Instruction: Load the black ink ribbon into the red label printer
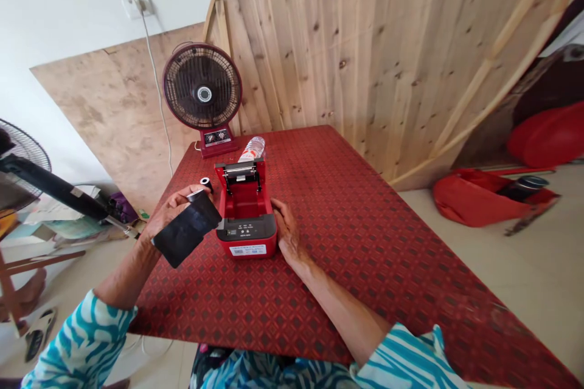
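My left hand (pixel 171 209) is closed on a small roll of paper (pixel 196 196), with a wide black length of it (pixel 185 234) hanging unrolled in front. One end of this black length reaches the left side of a red label printer (pixel 249 250). The printer's lid (pixel 240 173) is tipped up, baring the red inside. Against the printer's right side lies my right hand (pixel 287 231), its fingers stretched along the casing. Just behind my left hand is another small roll (pixel 206 183), with a white end and dark outside.
A plastic bottle (pixel 253 149) lies behind the printer on the red patterned table (pixel 337 243). At the back left corner stands a maroon fan (pixel 203 94). A second fan (pixel 59 185) is at far left. Wooden boards (pixel 347 42) lean behind; a red bag (pixel 465 197) is at right.
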`<action>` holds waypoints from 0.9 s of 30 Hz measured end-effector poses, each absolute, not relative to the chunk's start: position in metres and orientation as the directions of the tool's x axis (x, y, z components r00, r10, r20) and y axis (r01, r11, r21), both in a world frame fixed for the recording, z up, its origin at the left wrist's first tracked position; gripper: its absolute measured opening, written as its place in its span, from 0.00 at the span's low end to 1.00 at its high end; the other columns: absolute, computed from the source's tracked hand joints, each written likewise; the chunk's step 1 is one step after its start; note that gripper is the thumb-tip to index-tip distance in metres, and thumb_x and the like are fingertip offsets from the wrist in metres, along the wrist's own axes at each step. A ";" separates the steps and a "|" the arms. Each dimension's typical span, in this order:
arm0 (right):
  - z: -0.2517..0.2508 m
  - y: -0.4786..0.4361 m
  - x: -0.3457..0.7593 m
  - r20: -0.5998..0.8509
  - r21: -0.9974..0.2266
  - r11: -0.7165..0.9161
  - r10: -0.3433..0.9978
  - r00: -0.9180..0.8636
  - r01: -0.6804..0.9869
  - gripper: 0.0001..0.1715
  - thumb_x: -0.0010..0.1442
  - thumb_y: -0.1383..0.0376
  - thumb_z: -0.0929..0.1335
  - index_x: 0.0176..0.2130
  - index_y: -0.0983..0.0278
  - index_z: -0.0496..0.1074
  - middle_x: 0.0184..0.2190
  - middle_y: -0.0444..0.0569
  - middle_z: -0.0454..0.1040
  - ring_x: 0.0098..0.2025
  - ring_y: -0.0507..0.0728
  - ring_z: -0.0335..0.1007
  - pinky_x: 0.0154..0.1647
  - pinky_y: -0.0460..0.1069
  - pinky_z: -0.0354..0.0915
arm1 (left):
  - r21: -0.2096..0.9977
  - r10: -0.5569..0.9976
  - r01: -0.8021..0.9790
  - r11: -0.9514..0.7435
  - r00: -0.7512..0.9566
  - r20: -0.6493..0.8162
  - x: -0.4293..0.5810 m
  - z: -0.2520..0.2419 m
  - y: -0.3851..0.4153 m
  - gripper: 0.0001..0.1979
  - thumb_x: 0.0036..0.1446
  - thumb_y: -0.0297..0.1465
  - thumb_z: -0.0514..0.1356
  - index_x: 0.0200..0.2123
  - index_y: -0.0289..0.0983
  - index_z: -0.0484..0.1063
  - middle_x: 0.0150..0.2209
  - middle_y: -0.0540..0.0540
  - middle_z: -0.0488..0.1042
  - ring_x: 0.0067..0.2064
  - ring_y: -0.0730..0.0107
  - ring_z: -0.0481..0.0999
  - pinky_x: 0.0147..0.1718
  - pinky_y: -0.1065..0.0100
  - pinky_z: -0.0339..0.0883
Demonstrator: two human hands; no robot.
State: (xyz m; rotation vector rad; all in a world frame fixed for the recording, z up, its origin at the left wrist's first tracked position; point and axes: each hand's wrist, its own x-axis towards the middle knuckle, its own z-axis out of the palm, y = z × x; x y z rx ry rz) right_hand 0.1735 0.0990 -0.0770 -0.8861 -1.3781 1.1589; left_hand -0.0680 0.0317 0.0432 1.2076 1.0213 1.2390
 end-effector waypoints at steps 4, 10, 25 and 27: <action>-0.080 0.101 0.172 0.291 -0.955 0.279 0.948 -0.130 -0.103 0.20 0.62 0.56 0.59 0.50 0.60 0.68 0.49 0.51 0.71 0.53 0.59 0.65 0.56 0.57 0.60 | 0.997 0.989 0.029 -0.068 0.137 0.063 -0.047 0.069 0.037 0.22 0.47 0.40 0.68 0.44 0.38 0.73 0.36 0.46 0.77 0.31 0.70 0.76 0.29 0.73 0.69; -0.078 0.101 0.171 0.343 -0.939 0.334 0.932 -0.120 -0.085 0.19 0.63 0.59 0.58 0.49 0.59 0.68 0.48 0.51 0.72 0.52 0.57 0.66 0.57 0.57 0.60 | 0.801 0.961 0.574 -0.168 0.278 0.003 -0.007 0.084 0.059 0.21 0.52 0.36 0.64 0.48 0.34 0.71 0.39 0.44 0.77 0.38 0.66 0.75 0.36 0.69 0.68; -0.075 0.100 0.171 0.362 -0.932 0.356 0.926 -0.108 -0.072 0.18 0.62 0.62 0.57 0.49 0.60 0.67 0.47 0.51 0.71 0.52 0.57 0.65 0.57 0.56 0.59 | 0.107 0.934 0.958 -0.267 0.285 -0.215 0.019 0.061 0.102 0.15 0.52 0.32 0.61 0.45 0.38 0.74 0.42 0.44 0.79 0.43 0.58 0.77 0.41 0.65 0.66; -0.074 0.099 0.171 0.359 -0.933 0.352 0.927 -0.109 -0.079 0.19 0.62 0.61 0.57 0.49 0.60 0.68 0.48 0.51 0.71 0.52 0.57 0.65 0.57 0.56 0.59 | 0.137 0.932 0.956 -0.259 0.285 -0.223 0.022 0.054 0.108 0.14 0.50 0.30 0.62 0.42 0.38 0.75 0.40 0.43 0.79 0.43 0.57 0.77 0.39 0.65 0.66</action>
